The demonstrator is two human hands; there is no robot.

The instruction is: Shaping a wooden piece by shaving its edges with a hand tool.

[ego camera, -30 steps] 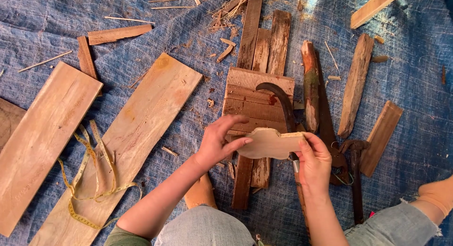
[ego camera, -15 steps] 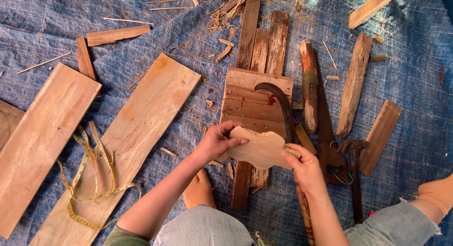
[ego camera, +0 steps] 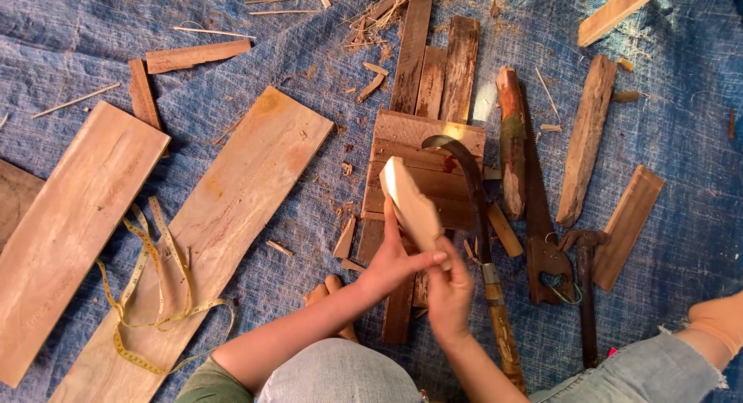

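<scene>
Above the slatted wooden panel (ego camera: 429, 171) on the blue tarp (ego camera: 681, 124), I see both hands gripping one pale shaped piece of wood (ego camera: 410, 202), tilted up on edge. The left hand (ego camera: 395, 260) wraps its lower end, thumb pointing right; the right hand (ego camera: 449, 295) closes around it from below, touching the left. Just right of the panel lies a curved sickle (ego camera: 476, 210), then a handsaw (ego camera: 542, 233) and a hammer (ego camera: 586, 287). Well left of the panel, a yellow tape measure (ego camera: 147, 287) curls over a long plank (ego camera: 224, 217).
</scene>
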